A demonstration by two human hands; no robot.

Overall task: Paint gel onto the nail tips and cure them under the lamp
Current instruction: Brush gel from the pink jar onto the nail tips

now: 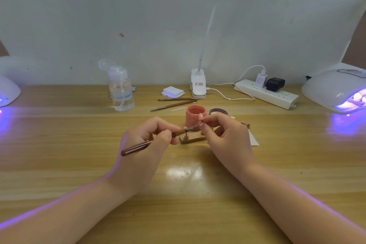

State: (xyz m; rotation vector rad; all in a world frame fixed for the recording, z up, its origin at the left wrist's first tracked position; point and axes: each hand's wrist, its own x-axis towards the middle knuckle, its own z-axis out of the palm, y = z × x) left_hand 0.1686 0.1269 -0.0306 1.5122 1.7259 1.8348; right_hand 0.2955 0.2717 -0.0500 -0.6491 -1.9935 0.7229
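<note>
Pinching a brown-handled brush point(150, 142) between thumb and curled fingers, the left hand point(145, 144) aims its bristle end rightward at a small pale-pink nail tip point(201, 124), which the right hand point(227, 136) pinches between thumb and forefinger above a little wooden stand point(193, 139) at mid-table point(59, 144). Just behind: an open pink jar point(195, 114) (its dark lid point(218, 111) beside it). Also present: two spare brushes point(174, 103), a pump bottle point(120, 89), and a lit cure lamp point(336, 91) glowing violet far right.
</note>
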